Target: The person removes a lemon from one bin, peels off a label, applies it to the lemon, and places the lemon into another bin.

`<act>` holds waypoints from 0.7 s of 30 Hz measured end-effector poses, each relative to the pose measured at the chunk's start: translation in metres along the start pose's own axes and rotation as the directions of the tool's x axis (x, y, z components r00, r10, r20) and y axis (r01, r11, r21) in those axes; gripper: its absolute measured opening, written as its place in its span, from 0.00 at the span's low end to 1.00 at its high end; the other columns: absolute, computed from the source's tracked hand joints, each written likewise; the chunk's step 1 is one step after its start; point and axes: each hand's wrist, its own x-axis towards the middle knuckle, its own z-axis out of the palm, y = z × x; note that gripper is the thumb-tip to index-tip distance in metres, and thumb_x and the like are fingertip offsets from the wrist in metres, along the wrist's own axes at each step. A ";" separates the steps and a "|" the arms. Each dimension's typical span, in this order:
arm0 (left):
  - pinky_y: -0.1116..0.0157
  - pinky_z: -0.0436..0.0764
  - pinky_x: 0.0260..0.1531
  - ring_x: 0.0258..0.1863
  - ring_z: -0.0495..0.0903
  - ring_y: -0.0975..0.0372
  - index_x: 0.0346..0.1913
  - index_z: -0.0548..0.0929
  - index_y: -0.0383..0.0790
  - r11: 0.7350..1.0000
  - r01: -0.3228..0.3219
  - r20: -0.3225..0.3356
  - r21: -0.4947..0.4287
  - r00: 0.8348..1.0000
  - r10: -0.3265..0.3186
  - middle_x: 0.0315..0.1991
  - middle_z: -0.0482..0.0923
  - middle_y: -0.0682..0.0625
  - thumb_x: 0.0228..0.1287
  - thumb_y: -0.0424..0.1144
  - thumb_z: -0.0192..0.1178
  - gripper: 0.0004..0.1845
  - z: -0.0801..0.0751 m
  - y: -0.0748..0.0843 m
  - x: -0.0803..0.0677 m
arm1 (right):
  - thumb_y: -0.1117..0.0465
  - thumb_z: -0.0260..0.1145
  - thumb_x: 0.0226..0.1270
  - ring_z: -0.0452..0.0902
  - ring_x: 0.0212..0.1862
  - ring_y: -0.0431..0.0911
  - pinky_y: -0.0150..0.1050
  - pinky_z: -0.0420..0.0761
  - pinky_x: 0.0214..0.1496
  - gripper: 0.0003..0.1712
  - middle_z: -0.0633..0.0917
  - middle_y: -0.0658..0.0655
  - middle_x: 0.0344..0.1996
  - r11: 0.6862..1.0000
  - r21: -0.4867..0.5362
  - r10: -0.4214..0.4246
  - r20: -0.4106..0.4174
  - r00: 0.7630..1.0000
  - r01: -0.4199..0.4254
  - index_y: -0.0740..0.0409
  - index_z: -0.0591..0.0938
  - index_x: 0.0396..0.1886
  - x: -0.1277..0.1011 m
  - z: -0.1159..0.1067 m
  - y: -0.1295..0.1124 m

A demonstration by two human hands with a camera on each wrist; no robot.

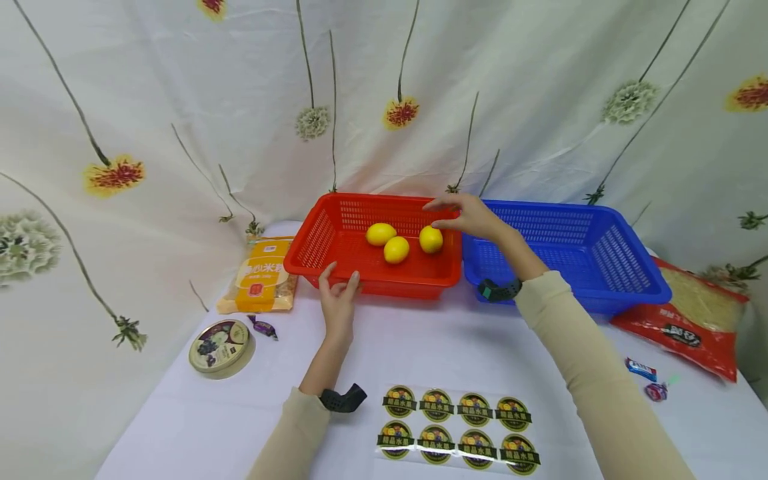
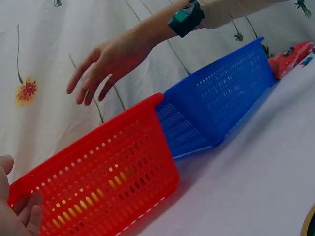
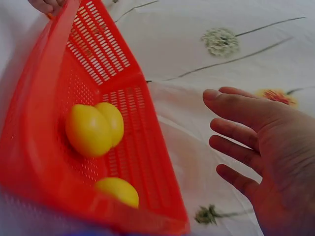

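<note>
Mid-frame, left hand [image 1: 338, 298] grips the red basket [image 1: 336, 267] rim — right hand [image 1: 471, 215], open and empty, hovers over a lemon [image 1: 431, 239]; closing round it seems next.

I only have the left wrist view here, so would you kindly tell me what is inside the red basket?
Observer: Three yellow lemons lie in the red basket; two touch, the third lies just right of them.
Operator: Thank you. Is the right hand holding one?
Observer: No, the right hand hovers open above the basket's far right corner, fingers spread, touching nothing.
Operator: And what is my left hand doing?
Observer: The left hand grips the basket's near rim.
Operator: Is anything in the blue basket?
Observer: The blue basket shows nothing inside in the head view.
</note>
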 end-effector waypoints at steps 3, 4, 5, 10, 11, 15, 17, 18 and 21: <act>0.64 0.81 0.41 0.28 0.78 0.60 0.57 0.65 0.41 0.994 -0.011 -0.054 -0.111 0.999 0.005 0.26 0.71 0.46 0.58 0.34 0.63 0.26 0.005 -0.005 0.005 | 0.62 0.67 0.59 0.69 0.57 0.51 0.51 0.67 0.60 0.20 0.79 0.56 0.52 0.999 0.015 -0.038 0.091 0.995 0.037 0.59 0.80 0.53 0.028 0.013 -0.002; 0.64 0.81 0.40 0.27 0.78 0.60 0.54 0.66 0.41 0.991 -0.016 -0.065 -0.135 0.998 0.007 0.25 0.71 0.46 0.57 0.33 0.64 0.24 0.005 -0.006 0.006 | 0.62 0.67 0.59 0.68 0.58 0.50 0.50 0.67 0.61 0.20 0.79 0.56 0.52 0.999 0.017 -0.039 0.122 0.992 0.038 0.59 0.80 0.53 0.035 0.017 -0.002; 0.64 0.81 0.39 0.26 0.78 0.60 0.53 0.66 0.40 0.988 -0.022 -0.071 -0.154 0.997 0.012 0.25 0.72 0.46 0.57 0.32 0.64 0.23 0.005 -0.007 0.007 | 0.63 0.67 0.59 0.68 0.58 0.50 0.50 0.66 0.61 0.20 0.79 0.56 0.53 0.999 0.027 -0.045 0.153 0.987 0.041 0.61 0.80 0.52 0.042 0.021 -0.001; 0.65 0.82 0.38 0.24 0.78 0.60 0.50 0.66 0.39 0.982 -0.042 -0.070 -0.187 0.997 0.029 0.24 0.72 0.45 0.56 0.31 0.64 0.21 0.003 -0.012 0.009 | 0.66 0.64 0.61 0.67 0.59 0.52 0.51 0.66 0.62 0.18 0.78 0.60 0.53 0.997 0.073 -0.043 0.277 0.960 0.024 0.64 0.79 0.52 0.068 0.043 0.010; 0.65 0.82 0.37 0.24 0.78 0.60 0.50 0.66 0.39 0.982 -0.043 -0.069 -0.186 0.997 0.031 0.24 0.72 0.46 0.56 0.31 0.64 0.21 0.003 -0.012 0.009 | 0.66 0.64 0.61 0.67 0.60 0.53 0.51 0.66 0.62 0.18 0.78 0.60 0.53 0.997 0.074 -0.032 0.297 0.954 0.010 0.64 0.79 0.52 0.071 0.047 0.014; 0.64 0.82 0.37 0.24 0.78 0.60 0.49 0.67 0.40 0.983 -0.048 -0.074 -0.177 0.997 0.035 0.22 0.73 0.48 0.55 0.31 0.65 0.21 0.001 -0.014 0.008 | 0.64 0.64 0.62 0.64 0.63 0.50 0.48 0.62 0.64 0.20 0.76 0.55 0.57 0.994 0.032 0.085 0.369 0.925 -0.104 0.57 0.79 0.55 0.080 0.064 0.026; 0.64 0.82 0.37 0.24 0.78 0.60 0.49 0.68 0.40 0.983 -0.053 -0.075 -0.173 0.996 0.041 0.22 0.73 0.48 0.55 0.31 0.65 0.21 0.001 -0.014 0.008 | 0.63 0.65 0.61 0.61 0.64 0.51 0.50 0.59 0.66 0.22 0.74 0.55 0.59 0.989 0.010 0.132 0.400 0.907 -0.148 0.56 0.78 0.57 0.083 0.070 0.028; 0.63 0.82 0.37 0.24 0.79 0.60 0.49 0.68 0.40 0.984 -0.057 -0.073 -0.172 0.996 0.045 0.22 0.73 0.48 0.54 0.31 0.65 0.21 0.000 -0.015 0.008 | 0.63 0.65 0.61 0.59 0.65 0.51 0.51 0.57 0.67 0.24 0.73 0.55 0.60 0.985 0.007 0.154 0.417 0.896 -0.172 0.54 0.77 0.58 0.084 0.073 0.029; 0.63 0.82 0.37 0.24 0.79 0.60 0.49 0.67 0.39 0.983 -0.071 -0.065 -0.170 0.996 0.061 0.22 0.73 0.48 0.54 0.32 0.66 0.22 -0.001 -0.015 0.010 | 0.63 0.66 0.60 0.55 0.67 0.52 0.53 0.53 0.68 0.26 0.70 0.55 0.63 0.972 -0.011 0.213 0.457 0.863 -0.234 0.52 0.76 0.60 0.085 0.079 0.030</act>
